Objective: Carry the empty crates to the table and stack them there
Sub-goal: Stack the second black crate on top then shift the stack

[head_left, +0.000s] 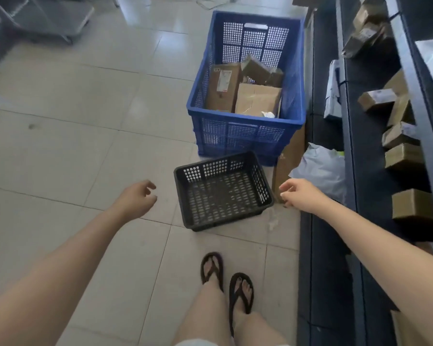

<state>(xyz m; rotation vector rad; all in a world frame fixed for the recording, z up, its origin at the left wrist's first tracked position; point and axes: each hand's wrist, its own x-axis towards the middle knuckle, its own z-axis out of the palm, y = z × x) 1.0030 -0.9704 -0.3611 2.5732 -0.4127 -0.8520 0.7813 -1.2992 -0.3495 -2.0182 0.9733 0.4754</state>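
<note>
A pale tiled floor [85, 136] is seen from above, with dark shelving [375, 156] holding small cardboard parcels along the right. A tall blue perforated plastic crate [245, 131], partly filled with cardboard boxes [256, 99], is set far centre. Just near it, a shallow black perforated plastic crate [223, 192] lies empty on the floor. The left hand [135, 199] and right hand [300, 196] are held either side of it, each grip released, fingers loosely curled, touching nothing.

Shallow black perforated crate [223, 191] sits empty, upright on floor tiles.
</note>
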